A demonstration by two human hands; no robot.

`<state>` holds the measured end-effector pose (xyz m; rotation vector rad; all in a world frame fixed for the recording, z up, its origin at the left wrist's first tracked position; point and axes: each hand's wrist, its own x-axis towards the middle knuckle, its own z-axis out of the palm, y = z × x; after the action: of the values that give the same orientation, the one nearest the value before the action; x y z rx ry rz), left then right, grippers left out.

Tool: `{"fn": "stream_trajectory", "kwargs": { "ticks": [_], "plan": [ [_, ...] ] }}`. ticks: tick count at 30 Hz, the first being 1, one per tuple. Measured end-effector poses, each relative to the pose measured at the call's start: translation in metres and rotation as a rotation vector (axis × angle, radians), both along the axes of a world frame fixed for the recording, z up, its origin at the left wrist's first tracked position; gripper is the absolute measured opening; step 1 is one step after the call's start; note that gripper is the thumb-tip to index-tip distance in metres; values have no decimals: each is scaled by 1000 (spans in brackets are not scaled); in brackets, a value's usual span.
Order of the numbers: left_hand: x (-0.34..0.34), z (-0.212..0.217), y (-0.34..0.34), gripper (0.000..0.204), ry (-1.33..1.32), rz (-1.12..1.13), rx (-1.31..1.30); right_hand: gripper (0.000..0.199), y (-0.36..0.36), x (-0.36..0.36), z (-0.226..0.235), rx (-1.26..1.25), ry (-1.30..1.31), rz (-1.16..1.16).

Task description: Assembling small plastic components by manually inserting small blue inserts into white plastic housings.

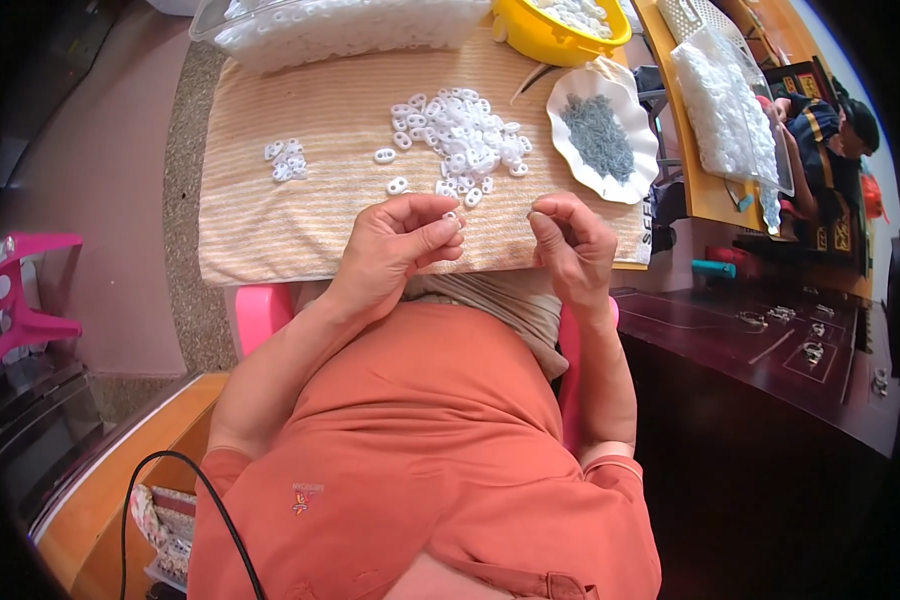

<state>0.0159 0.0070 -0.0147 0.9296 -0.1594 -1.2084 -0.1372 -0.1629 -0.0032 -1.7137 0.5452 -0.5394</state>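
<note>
Now | left hand [395, 245] pinches white piece [451, 215] | right hand [570, 245] curled, contents unclear | dish [570, 150]: grey bits [598, 135]

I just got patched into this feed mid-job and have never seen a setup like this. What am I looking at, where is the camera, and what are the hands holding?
There is no machine: a person works with bare hands. The single picture comes from a fisheye camera on their head, looking down, so edges bend. The left hand pinches a small white plastic piece at its fingertips; the right hand is curled just beside it, and what it pinches is too small to tell. Both are over a striped towel bearing a pile of white pieces, a smaller cluster, and a white scalloped dish of grey bits.
</note>
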Motion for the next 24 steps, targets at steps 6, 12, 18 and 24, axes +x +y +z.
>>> {"fn": "stream_trajectory", "kwargs": {
  "ticks": [6,12,18,24],
  "plan": [
    [1,0,1,18,-32,-4,-20,7,3,2,-2,23,17,34],
    [1,1,2,17,0,-33,-56,8,7,5,1,89,38,2],
    [0,2,2,18,-20,-42,-37,7,11,7,2,130,40,70],
    [2,4,3,20,14,-49,6,7,19,13,-1,111,53,121]
  ]
}}
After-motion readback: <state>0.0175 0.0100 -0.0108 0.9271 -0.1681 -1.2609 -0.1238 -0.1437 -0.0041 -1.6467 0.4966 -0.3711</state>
